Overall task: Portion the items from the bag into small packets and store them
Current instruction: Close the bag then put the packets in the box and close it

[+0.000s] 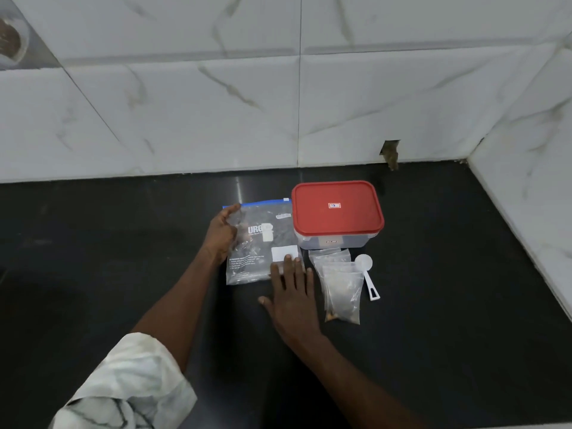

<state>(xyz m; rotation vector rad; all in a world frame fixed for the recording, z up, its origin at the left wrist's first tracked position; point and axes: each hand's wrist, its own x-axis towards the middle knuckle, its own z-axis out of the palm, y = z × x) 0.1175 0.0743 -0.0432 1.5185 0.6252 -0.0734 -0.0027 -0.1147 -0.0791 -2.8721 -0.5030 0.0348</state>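
1. Countertop [123, 243]: black, glossy, backed by white marble-pattern wall tiles [185, 119] to the rear and right
2. Zip bag [263, 243]: clear, blue seal strip along its far edge, white print on its face; lies flat on the counter, just left of the container
3. Left hand [221, 232]: gripping the bag's left edge, thumb near the top corner
4. Right hand [291, 295]: open and flat, fingers spread, fingertips resting on the bag's lower right corner
5. Container [337, 215]: clear plastic, red lid shut
6. Small packets [339, 283]: clear, stacked just in front of the container; the nearest holds brownish contents
7. Scoop [366, 274]: white, lying just beside the packets on their right
8. Sleeve [123, 385]: white, patterned, on the left arm
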